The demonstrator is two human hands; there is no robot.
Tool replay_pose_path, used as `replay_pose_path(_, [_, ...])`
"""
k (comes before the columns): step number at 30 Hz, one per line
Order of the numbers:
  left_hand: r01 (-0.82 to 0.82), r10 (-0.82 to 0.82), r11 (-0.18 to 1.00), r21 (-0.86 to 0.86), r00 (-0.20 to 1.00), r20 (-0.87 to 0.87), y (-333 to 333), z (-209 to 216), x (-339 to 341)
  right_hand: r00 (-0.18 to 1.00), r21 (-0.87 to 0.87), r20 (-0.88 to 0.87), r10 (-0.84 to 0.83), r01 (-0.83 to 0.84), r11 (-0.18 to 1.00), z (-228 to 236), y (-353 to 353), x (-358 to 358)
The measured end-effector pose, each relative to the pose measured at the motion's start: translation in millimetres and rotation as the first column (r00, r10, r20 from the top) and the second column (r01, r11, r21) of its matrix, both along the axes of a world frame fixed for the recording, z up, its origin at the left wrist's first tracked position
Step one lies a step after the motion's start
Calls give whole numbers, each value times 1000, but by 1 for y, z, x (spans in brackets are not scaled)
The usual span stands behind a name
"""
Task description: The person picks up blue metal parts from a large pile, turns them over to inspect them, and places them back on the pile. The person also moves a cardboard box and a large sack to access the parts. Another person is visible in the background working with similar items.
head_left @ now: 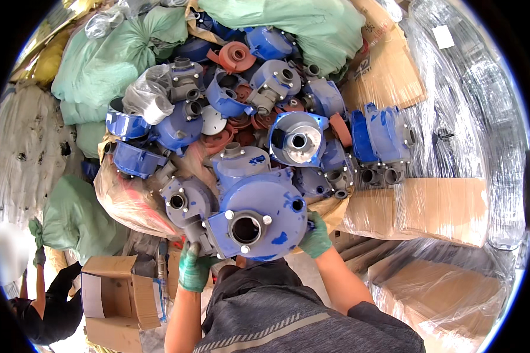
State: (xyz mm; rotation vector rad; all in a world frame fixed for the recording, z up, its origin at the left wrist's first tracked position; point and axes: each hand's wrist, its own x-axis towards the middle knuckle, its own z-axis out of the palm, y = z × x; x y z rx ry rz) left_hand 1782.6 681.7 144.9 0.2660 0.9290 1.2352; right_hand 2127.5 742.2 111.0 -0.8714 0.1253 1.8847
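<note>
A large round blue pump casing (265,206), with a dark round port and light bolts round it, is between my two hands just in front of my body. My left hand (194,267), in a green glove, grips its lower left side beside a grey pipe fitting. At the right edge my gloved right hand (317,238) has its fingers closed round the casing, partly hidden behind it. Close to its left side is a smaller grey casing (189,200). Just beyond, a blue casing with a pale metal inside (298,140) lies on the heap.
The heap holds several blue casings, grey fittings and a red-orange disc part (234,57). Green sacks (118,65) lie behind. Wrapped cartons (441,209) stand right. An open cardboard box (115,294) is at lower left, near another person (44,306) holding a green sack.
</note>
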Motion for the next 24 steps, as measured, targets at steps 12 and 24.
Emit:
replay_pose_path(12, [-632, 400, 756, -171, 653, -644, -75, 5, -76, -51, -166, 941, 334, -931, 326, -59, 20, -70])
replay_pose_path(24, [-885, 527, 465, -33, 306, -792, -178, 2, -107, 876, -201, 190, 443, -407, 891, -85, 72, -30])
